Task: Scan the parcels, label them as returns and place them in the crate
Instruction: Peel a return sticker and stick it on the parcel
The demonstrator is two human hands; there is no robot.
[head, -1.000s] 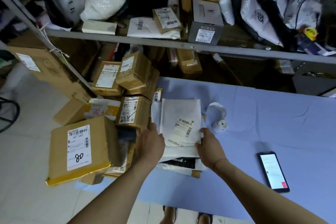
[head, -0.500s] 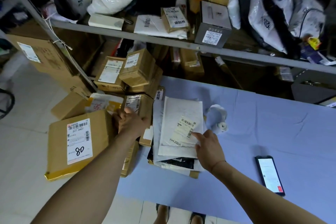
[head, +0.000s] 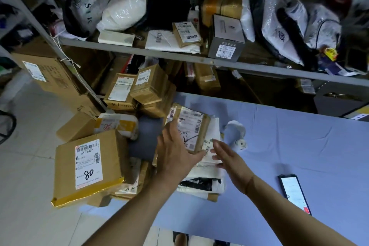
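Note:
My left hand (head: 173, 158) grips a small brown parcel (head: 192, 126) by its near left edge. A white shipping label with barcodes faces up on it. The parcel hangs tilted over a stack of white mailers (head: 207, 175) at the left end of the blue-covered table (head: 299, 146). My right hand (head: 229, 158) hovers just right of the parcel, above the mailers, with straight fingers and nothing in it. A white label roll (head: 238, 136) lies just beyond the stack. No crate can be made out for certain.
A phone (head: 294, 192) with a lit screen lies on the table at the right. Left of the table a pile of brown boxes includes a large one marked "08" (head: 87, 166), beside a dark grey flat surface (head: 145, 140). A metal shelf rail (head: 219, 64) crosses above, loaded with bags and boxes.
My left hand reached left to the box pile, took the small brown parcel and brought it right over the white mailers. My right hand lifted off the top mailer's label.

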